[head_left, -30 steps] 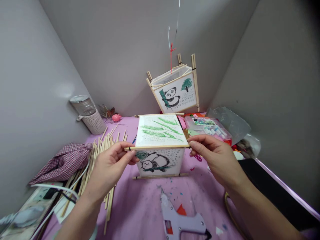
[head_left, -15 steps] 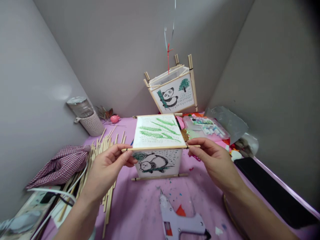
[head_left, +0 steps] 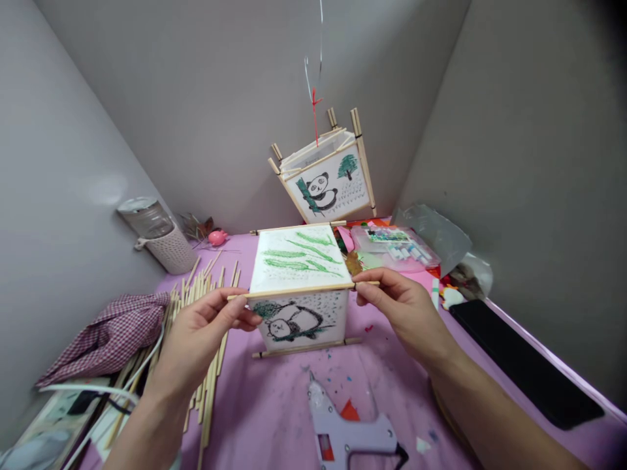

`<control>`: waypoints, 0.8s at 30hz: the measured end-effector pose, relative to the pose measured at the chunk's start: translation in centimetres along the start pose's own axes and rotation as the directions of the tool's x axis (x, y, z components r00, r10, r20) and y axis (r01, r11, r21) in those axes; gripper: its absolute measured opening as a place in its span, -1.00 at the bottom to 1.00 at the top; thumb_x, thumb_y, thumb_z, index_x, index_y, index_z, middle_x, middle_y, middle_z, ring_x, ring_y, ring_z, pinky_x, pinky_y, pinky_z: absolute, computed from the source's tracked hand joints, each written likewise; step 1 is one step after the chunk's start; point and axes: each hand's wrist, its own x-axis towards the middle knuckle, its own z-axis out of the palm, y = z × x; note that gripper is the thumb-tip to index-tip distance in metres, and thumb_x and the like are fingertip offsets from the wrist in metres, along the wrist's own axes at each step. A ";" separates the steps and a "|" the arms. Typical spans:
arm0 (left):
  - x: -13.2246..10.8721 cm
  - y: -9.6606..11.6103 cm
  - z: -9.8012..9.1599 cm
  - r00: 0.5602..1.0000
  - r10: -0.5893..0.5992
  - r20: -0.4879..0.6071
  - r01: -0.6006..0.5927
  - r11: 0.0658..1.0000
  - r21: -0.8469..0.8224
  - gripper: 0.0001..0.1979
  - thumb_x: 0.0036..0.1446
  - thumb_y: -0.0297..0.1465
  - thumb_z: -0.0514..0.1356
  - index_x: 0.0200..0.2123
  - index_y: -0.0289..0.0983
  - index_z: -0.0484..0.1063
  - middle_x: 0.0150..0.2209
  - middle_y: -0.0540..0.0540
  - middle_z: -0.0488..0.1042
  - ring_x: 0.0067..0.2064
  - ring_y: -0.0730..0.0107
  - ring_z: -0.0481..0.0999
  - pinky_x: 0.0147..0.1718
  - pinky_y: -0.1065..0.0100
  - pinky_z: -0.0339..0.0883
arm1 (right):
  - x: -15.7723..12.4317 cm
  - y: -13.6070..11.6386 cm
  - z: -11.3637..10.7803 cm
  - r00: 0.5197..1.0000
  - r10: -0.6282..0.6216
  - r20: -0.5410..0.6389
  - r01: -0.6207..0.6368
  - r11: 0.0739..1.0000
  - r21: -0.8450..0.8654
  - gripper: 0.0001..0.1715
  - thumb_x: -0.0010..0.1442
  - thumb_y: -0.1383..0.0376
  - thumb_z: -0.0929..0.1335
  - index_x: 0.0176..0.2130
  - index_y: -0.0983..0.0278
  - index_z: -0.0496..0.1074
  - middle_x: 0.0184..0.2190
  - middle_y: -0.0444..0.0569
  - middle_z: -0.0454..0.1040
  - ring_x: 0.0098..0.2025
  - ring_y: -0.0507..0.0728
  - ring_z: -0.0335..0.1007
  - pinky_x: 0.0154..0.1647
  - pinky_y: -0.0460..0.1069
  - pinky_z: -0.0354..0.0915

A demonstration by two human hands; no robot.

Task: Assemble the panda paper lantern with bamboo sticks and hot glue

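The left hand (head_left: 200,329) pinched the left end of the upper front bamboo stick (head_left: 298,291) between thumb and fingers; the right hand (head_left: 404,310) gripped that same stick near its right end, likewise by the fingertips; the stick ran along the near top edge of the panda lantern (head_left: 294,254), which stood between the two hands on the purple tablecloth (head_left: 264,418); its upper panel bore green leaf strokes, its front a reclining panda in black.

A hot glue gun (head_left: 347,427) lay nearer the wearer, its nozzle pointing toward the lantern; loose bamboo sticks (head_left: 211,391) lay to the left, partly behind the left forearm; beyond the lantern a second panda lantern (head_left: 328,183) hung tilted from a red string (head_left: 315,117); a lidded bottle (head_left: 159,238) leaned in the picture at the far left, and a black slab (head_left: 524,362) lay at the right.
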 end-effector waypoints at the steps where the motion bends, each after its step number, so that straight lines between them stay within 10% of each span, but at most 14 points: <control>1: 0.0 0.0 0.0 1.000 0.000 -0.002 0.000 1.000 0.003 -0.74 0.13 -0.23 0.22 -0.20 -0.28 0.42 -0.44 -0.02 0.55 -0.38 0.42 0.55 -0.30 0.40 0.42 | 0.0 0.0 0.0 1.000 0.000 0.000 0.000 1.000 -0.002 -0.81 0.11 0.18 0.39 -0.28 0.23 0.49 -0.47 -0.15 0.44 -0.39 0.02 0.33 -0.29 -0.03 0.27; 24: 0.0 0.7 1.1 1.000 0.024 0.020 -0.021 0.991 -0.133 -0.87 0.06 -0.42 0.22 -0.31 -0.33 0.37 -0.53 -0.03 0.52 -0.47 0.46 0.51 -0.39 0.40 0.39 | 0.3 1.3 -0.6 1.000 -0.019 -0.023 0.014 0.978 -0.209 -0.71 0.09 0.05 0.39 -0.27 0.18 0.48 -0.46 -0.09 0.46 -0.37 0.10 0.36 -0.33 -0.03 0.29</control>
